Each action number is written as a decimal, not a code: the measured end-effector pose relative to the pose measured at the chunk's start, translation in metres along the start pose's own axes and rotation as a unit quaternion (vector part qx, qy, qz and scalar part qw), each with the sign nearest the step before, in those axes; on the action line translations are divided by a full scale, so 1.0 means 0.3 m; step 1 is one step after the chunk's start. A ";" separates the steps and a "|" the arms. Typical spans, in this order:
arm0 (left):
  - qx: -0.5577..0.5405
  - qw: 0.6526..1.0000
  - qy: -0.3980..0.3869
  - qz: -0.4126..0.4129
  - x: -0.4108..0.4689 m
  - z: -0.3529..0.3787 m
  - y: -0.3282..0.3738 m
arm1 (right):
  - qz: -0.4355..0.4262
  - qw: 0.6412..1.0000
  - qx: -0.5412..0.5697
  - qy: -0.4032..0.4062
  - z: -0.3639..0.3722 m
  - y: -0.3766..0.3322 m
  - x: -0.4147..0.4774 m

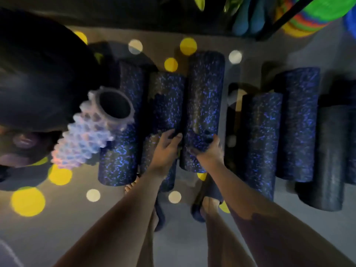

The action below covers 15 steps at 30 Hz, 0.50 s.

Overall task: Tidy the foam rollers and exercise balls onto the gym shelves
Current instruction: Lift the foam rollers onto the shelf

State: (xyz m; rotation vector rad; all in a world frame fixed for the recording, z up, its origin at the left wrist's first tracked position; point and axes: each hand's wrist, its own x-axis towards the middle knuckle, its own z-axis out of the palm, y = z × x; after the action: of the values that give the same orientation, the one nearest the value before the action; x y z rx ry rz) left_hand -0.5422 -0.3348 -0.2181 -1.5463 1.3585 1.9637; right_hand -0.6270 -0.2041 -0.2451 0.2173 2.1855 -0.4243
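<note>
Several dark blue speckled foam rollers lie side by side on the floor. My right hand grips the near end of the tallest middle roller, fingers curled over its top. My left hand reaches between that roller and the shorter one to its left, fingers bent against the foam. A pale knobbly hollow roller leans at the left. A plain dark roller lies at the far right.
A large dark ball fills the upper left. A black shelf frame with bright green and striped items stands at the top right. The grey floor carries yellow and white dots. My sandalled feet stand just below the rollers.
</note>
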 end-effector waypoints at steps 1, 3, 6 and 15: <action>-0.003 1.000 -0.009 -0.004 0.063 0.022 -0.051 | 0.019 1.000 0.002 -0.009 0.040 0.027 0.065; -0.018 1.000 -0.013 -0.007 0.154 0.052 -0.117 | 0.056 0.998 0.009 -0.005 0.092 0.057 0.158; -0.038 0.999 -0.002 -0.019 0.176 0.056 -0.165 | 0.092 0.995 0.036 0.015 0.078 0.073 0.195; -0.019 0.998 0.057 -0.013 -0.467 -0.059 0.234 | 0.074 0.987 0.104 -0.099 -0.315 -0.018 -0.473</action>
State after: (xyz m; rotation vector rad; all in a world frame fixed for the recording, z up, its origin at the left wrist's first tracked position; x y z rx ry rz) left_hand -0.5286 -0.3419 -0.0613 -1.7085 1.3447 1.9233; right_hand -0.6130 -0.1742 -0.0777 0.4306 1.9155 -0.5663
